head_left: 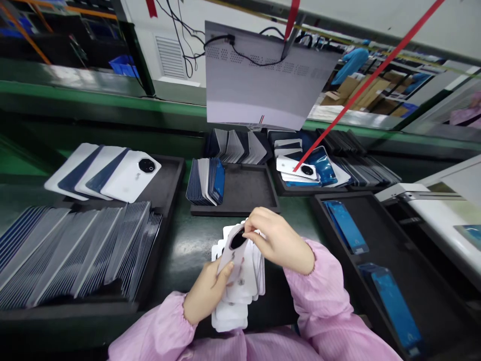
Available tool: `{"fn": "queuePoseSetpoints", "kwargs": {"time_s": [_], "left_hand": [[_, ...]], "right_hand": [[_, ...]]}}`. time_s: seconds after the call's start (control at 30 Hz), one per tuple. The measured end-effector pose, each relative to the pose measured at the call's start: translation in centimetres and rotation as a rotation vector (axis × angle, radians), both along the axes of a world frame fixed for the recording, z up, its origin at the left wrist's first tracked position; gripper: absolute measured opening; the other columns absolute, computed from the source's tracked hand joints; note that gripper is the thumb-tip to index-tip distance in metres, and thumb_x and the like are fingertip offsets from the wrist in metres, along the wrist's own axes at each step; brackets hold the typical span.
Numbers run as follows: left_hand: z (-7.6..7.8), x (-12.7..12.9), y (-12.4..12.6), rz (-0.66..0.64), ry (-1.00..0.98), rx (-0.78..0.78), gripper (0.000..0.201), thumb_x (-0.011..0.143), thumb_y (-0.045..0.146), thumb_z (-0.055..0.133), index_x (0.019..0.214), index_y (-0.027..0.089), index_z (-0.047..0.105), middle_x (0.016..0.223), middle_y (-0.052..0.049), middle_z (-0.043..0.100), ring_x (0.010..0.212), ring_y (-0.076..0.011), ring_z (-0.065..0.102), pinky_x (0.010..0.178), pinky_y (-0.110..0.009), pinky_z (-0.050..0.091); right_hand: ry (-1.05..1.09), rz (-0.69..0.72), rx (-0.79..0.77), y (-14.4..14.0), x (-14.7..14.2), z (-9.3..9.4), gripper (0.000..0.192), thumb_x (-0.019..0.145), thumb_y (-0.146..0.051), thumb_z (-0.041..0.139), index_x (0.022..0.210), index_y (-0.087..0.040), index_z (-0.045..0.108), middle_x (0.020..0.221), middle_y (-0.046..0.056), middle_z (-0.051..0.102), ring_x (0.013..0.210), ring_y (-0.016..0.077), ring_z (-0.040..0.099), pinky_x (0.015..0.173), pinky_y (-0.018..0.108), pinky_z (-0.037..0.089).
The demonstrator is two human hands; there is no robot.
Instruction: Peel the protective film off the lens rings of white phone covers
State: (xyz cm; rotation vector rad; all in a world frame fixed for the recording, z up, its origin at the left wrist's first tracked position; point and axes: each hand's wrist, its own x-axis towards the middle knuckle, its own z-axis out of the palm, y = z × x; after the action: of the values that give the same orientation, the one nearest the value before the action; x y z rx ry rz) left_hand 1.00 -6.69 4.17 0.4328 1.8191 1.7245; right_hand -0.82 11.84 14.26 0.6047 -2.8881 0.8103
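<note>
My left hand (208, 291) grips a fanned stack of white phone back covers (235, 296) from below, held just above the green bench. My right hand (278, 240) pinches the top edge of the frontmost cover (235, 250), next to its dark round camera hole. Both sleeves are pink.
A black tray (169, 175) at left holds rows of covers and white ones with a camera ring (131, 175). A centre tray (240, 193) holds an upright bundle. A right tray (376, 240) holds blue-filmed pieces (394, 306). A monitor back (263, 85) hangs ahead.
</note>
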Motion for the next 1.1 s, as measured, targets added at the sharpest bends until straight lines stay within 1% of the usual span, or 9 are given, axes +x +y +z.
{"fn": "queuePoseSetpoints", "kwargs": {"time_s": [0.1,0.17,0.3,0.37,0.47,0.53,0.63,0.83,1.1], "left_hand": [[-0.2,0.1,0.1,-0.03,-0.374,0.185,0.037,0.085,0.048,0.051,0.08,0.012,0.061,0.062,-0.005,0.063,0.054,-0.0181,0.062,0.051,-0.029,0.05],[-0.2,0.1,0.0,-0.018,-0.562,0.306,0.039,0.083,0.048,0.054,0.089,0.01,0.062,0.061,-0.007,0.066,0.049,-0.0194,0.062,0.047,-0.03,0.05],[0.1,-0.3,-0.2,0.073,-0.69,0.434,0.04,0.083,0.042,0.057,0.105,0.009,0.062,0.082,-0.015,0.071,0.059,-0.0222,0.066,0.048,-0.031,0.052],[0.4,-0.5,-0.3,0.073,-0.714,0.462,0.04,0.083,0.041,0.057,0.108,0.009,0.062,0.09,-0.017,0.071,0.062,-0.0226,0.067,0.047,-0.03,0.052],[0.6,-0.6,-0.3,0.023,-0.71,0.465,0.042,0.084,0.042,0.055,0.102,0.005,0.065,0.084,-0.018,0.072,0.056,-0.0203,0.066,0.048,-0.029,0.052],[0.7,-0.7,-0.3,0.003,-0.7,0.453,0.045,0.084,0.045,0.054,0.098,0.004,0.067,0.08,-0.017,0.072,0.053,-0.0191,0.065,0.049,-0.029,0.052],[0.8,-0.6,-0.3,0.021,-0.696,0.442,0.044,0.083,0.045,0.056,0.1,0.006,0.067,0.084,-0.016,0.072,0.053,-0.0187,0.065,0.05,-0.03,0.053],[0.3,-0.6,-0.5,-0.01,-0.669,0.426,0.043,0.088,0.043,0.049,0.102,0.007,0.068,0.079,-0.015,0.072,0.054,-0.0188,0.065,0.051,-0.029,0.053],[0.2,-0.5,-0.5,-0.01,-0.656,0.421,0.043,0.088,0.043,0.049,0.103,0.007,0.067,0.08,-0.014,0.072,0.052,-0.0182,0.065,0.05,-0.029,0.052]], "right_hand": [[-0.04,0.131,0.23,-1.1,2.0,0.6,0.014,0.085,-0.008,0.047,0.074,-0.013,0.053,0.08,0.007,0.053,0.076,0.018,0.045,0.065,0.03,0.04],[-0.113,0.303,0.273,-1.4,3.3,1.2,0.012,0.085,-0.008,0.047,0.077,-0.013,0.055,0.084,0.007,0.055,0.077,0.0179,0.046,0.066,0.029,0.041],[-0.206,0.683,0.125,-0.8,4.4,2.2,0.015,0.09,-0.014,0.043,0.083,-0.015,0.056,0.085,0.005,0.06,0.078,0.0156,0.051,0.072,0.027,0.044],[-0.22,0.769,0.055,-0.4,4.3,2.5,0.02,0.092,-0.016,0.037,0.088,-0.016,0.057,0.084,0.005,0.062,0.075,0.0153,0.052,0.073,0.027,0.046],[-0.22,0.749,0.062,-0.2,3.9,2.9,0.023,0.092,-0.014,0.035,0.092,-0.016,0.058,0.082,0.006,0.063,0.072,0.0166,0.053,0.07,0.029,0.046],[-0.205,0.752,0.085,-0.2,3.7,3.2,0.025,0.091,-0.012,0.035,0.087,-0.016,0.06,0.08,0.006,0.062,0.069,0.0171,0.051,0.067,0.03,0.045],[-0.188,0.764,0.074,-0.4,3.4,3.4,0.028,0.091,-0.013,0.034,0.082,-0.018,0.06,0.081,0.006,0.063,0.068,0.0165,0.05,0.066,0.029,0.045],[-0.15,0.728,0.033,-0.3,3.1,3.0,0.021,0.09,-0.01,0.041,0.083,-0.016,0.06,0.082,0.003,0.063,0.07,0.014,0.049,0.067,0.027,0.044],[-0.17,0.695,0.038,-0.3,3.3,2.6,0.02,0.089,-0.008,0.042,0.084,-0.015,0.061,0.08,0.004,0.062,0.069,0.0143,0.049,0.067,0.027,0.045]]}}
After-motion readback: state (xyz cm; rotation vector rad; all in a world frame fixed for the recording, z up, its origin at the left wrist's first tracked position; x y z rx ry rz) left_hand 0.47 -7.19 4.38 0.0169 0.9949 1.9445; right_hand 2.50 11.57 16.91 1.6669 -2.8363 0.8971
